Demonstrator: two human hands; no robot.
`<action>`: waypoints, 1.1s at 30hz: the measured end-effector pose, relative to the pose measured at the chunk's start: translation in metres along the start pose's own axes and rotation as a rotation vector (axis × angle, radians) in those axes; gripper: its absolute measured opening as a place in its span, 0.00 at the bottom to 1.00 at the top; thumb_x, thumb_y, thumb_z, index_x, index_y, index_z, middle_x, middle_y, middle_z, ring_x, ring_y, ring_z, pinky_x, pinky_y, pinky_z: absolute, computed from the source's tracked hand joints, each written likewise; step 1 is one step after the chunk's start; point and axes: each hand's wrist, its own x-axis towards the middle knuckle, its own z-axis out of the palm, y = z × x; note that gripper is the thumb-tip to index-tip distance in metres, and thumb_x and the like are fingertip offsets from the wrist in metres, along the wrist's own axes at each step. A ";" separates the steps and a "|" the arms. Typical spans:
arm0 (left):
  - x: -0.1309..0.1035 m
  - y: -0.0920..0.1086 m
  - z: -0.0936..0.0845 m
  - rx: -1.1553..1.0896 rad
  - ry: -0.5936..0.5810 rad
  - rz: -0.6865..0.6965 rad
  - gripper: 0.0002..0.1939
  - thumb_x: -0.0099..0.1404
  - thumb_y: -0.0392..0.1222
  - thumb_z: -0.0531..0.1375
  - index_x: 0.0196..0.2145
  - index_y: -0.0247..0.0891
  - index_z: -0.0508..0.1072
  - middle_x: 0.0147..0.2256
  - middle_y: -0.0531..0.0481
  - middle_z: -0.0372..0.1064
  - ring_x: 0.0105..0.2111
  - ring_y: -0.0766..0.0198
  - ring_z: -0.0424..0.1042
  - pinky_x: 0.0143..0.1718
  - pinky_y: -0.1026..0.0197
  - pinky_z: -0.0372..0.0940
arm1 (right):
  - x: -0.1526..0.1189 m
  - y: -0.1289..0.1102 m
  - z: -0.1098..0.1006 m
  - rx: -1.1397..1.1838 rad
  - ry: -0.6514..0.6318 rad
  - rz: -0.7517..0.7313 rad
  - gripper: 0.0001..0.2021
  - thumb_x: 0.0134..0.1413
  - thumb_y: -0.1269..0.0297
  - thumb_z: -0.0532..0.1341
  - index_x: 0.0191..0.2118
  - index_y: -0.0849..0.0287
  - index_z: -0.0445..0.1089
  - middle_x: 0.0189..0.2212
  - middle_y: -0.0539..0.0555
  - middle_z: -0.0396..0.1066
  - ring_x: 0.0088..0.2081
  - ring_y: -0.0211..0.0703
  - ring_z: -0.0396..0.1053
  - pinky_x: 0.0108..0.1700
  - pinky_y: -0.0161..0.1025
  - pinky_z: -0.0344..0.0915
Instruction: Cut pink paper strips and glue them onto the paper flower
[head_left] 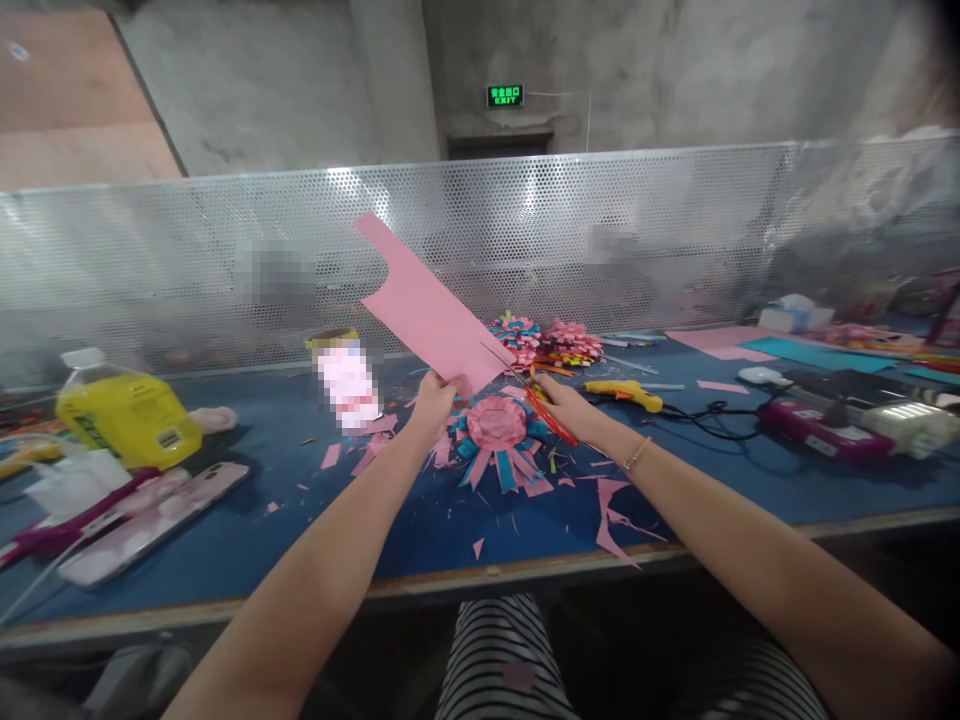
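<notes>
A large sheet of pink paper (433,312) with a curved notch in its left edge slants up over the table. My left hand (433,405) pinches its lower edge. Red-handled scissors (550,412) are in my right hand (564,405), their blades lying at the sheet's lower right corner. Whether the blades are cutting into the paper, I cannot tell. Just below both hands a pink and blue paper rosette (496,428) lies on the table, its ribbon-like strips pointing toward me. Pink paper scraps (616,520) are scattered around it.
Behind the sheet sit more paper rosettes (571,343). A yellow glue gun (624,393) lies to the right, near a purple power strip (825,430). At left are a bottle of yellow liquid (124,412) and a phone (161,522). A perforated metal panel (652,235) borders the table's back.
</notes>
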 end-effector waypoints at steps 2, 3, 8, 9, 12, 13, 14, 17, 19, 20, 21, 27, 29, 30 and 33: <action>0.000 0.000 0.000 -0.003 0.001 0.002 0.14 0.46 0.35 0.58 0.34 0.34 0.65 0.33 0.47 0.67 0.26 0.67 0.66 0.21 0.64 0.64 | 0.001 0.001 0.000 -0.014 0.012 -0.005 0.15 0.54 0.59 0.51 0.45 0.60 0.59 0.37 0.57 0.69 0.37 0.42 0.66 0.40 0.38 0.60; 0.000 0.000 0.000 -0.004 0.004 0.002 0.14 0.46 0.34 0.58 0.34 0.34 0.65 0.33 0.47 0.67 0.26 0.67 0.66 0.21 0.65 0.64 | 0.002 0.002 0.001 -0.024 0.020 -0.010 0.15 0.53 0.59 0.51 0.44 0.60 0.60 0.37 0.57 0.70 0.36 0.42 0.66 0.39 0.38 0.60; 0.000 0.002 0.000 -0.003 0.027 -0.005 0.13 0.46 0.33 0.58 0.33 0.34 0.65 0.32 0.48 0.66 0.25 0.69 0.65 0.21 0.65 0.64 | 0.004 0.007 0.002 -0.080 0.049 -0.029 0.15 0.52 0.58 0.52 0.43 0.61 0.62 0.35 0.58 0.71 0.35 0.44 0.67 0.37 0.38 0.60; 0.000 0.002 0.000 -0.004 0.033 -0.008 0.13 0.46 0.33 0.58 0.33 0.35 0.64 0.32 0.48 0.66 0.25 0.69 0.65 0.21 0.65 0.64 | 0.004 0.007 0.002 -0.088 0.055 -0.028 0.15 0.52 0.58 0.52 0.43 0.61 0.62 0.34 0.58 0.71 0.35 0.44 0.67 0.36 0.38 0.60; 0.000 0.002 0.000 -0.002 0.046 -0.011 0.13 0.46 0.33 0.58 0.33 0.35 0.64 0.31 0.48 0.66 0.26 0.68 0.65 0.21 0.65 0.64 | 0.005 0.007 0.002 -0.101 0.071 -0.026 0.16 0.51 0.57 0.53 0.43 0.61 0.62 0.34 0.58 0.71 0.34 0.44 0.68 0.36 0.38 0.61; 0.000 0.001 0.000 0.000 0.043 -0.009 0.13 0.46 0.33 0.58 0.33 0.35 0.64 0.31 0.48 0.66 0.26 0.68 0.65 0.21 0.66 0.64 | 0.005 0.007 0.002 -0.101 0.075 -0.033 0.16 0.51 0.56 0.54 0.43 0.62 0.63 0.34 0.58 0.71 0.34 0.45 0.68 0.35 0.38 0.61; 0.001 0.001 -0.001 0.003 0.039 -0.005 0.13 0.46 0.34 0.58 0.32 0.35 0.65 0.31 0.48 0.66 0.26 0.68 0.65 0.21 0.66 0.64 | 0.005 0.008 0.002 -0.102 0.076 -0.044 0.16 0.51 0.56 0.54 0.42 0.62 0.63 0.33 0.58 0.71 0.34 0.45 0.68 0.35 0.37 0.61; 0.000 0.000 -0.001 0.013 0.020 0.002 0.12 0.46 0.34 0.58 0.32 0.35 0.65 0.30 0.49 0.65 0.25 0.68 0.65 0.21 0.65 0.64 | 0.006 0.010 0.001 -0.111 0.069 -0.086 0.16 0.51 0.55 0.54 0.41 0.62 0.64 0.30 0.57 0.71 0.32 0.45 0.68 0.34 0.37 0.61; 0.000 -0.001 -0.001 0.016 0.019 0.004 0.12 0.47 0.35 0.58 0.32 0.35 0.65 0.30 0.49 0.65 0.26 0.68 0.65 0.21 0.66 0.64 | 0.006 0.011 0.001 -0.122 0.066 -0.095 0.16 0.51 0.55 0.53 0.40 0.63 0.64 0.29 0.57 0.71 0.31 0.45 0.68 0.33 0.37 0.60; 0.000 -0.001 -0.001 0.016 0.022 0.005 0.11 0.48 0.36 0.58 0.32 0.35 0.65 0.30 0.49 0.65 0.26 0.68 0.65 0.20 0.66 0.63 | 0.006 0.010 0.001 -0.124 0.064 -0.095 0.17 0.51 0.55 0.53 0.40 0.63 0.64 0.28 0.57 0.71 0.31 0.45 0.68 0.33 0.37 0.60; 0.000 -0.001 -0.001 0.014 0.026 0.005 0.11 0.49 0.37 0.58 0.32 0.35 0.65 0.30 0.49 0.65 0.25 0.68 0.65 0.20 0.67 0.63 | 0.006 0.009 0.001 -0.124 0.062 -0.090 0.17 0.51 0.55 0.53 0.40 0.63 0.64 0.29 0.57 0.71 0.31 0.45 0.68 0.33 0.37 0.60; 0.000 -0.001 -0.001 0.066 0.079 -0.003 0.11 0.53 0.43 0.56 0.34 0.36 0.65 0.30 0.49 0.66 0.23 0.68 0.65 0.18 0.66 0.62 | 0.004 0.002 0.005 -0.011 0.061 -0.023 0.14 0.50 0.55 0.53 0.38 0.61 0.62 0.33 0.56 0.69 0.34 0.42 0.66 0.37 0.38 0.60; 0.001 -0.002 -0.001 0.117 0.082 0.014 0.12 0.53 0.44 0.56 0.35 0.36 0.65 0.30 0.50 0.66 0.21 0.69 0.65 0.18 0.66 0.62 | 0.003 0.002 0.006 0.083 0.026 -0.003 0.14 0.50 0.53 0.53 0.36 0.60 0.61 0.32 0.54 0.68 0.33 0.40 0.66 0.37 0.38 0.60; 0.001 -0.002 -0.001 0.138 0.076 0.025 0.12 0.54 0.44 0.56 0.35 0.36 0.65 0.30 0.50 0.66 0.21 0.69 0.64 0.17 0.66 0.61 | 0.003 0.003 0.007 0.149 -0.001 0.016 0.15 0.50 0.52 0.53 0.36 0.59 0.61 0.30 0.52 0.68 0.32 0.39 0.65 0.35 0.37 0.60; 0.002 -0.004 -0.001 0.172 0.049 0.061 0.12 0.54 0.45 0.56 0.35 0.36 0.65 0.30 0.50 0.67 0.22 0.68 0.65 0.19 0.66 0.61 | 0.003 0.006 0.011 0.398 -0.061 0.102 0.17 0.46 0.49 0.56 0.35 0.58 0.60 0.23 0.46 0.63 0.23 0.33 0.61 0.26 0.33 0.58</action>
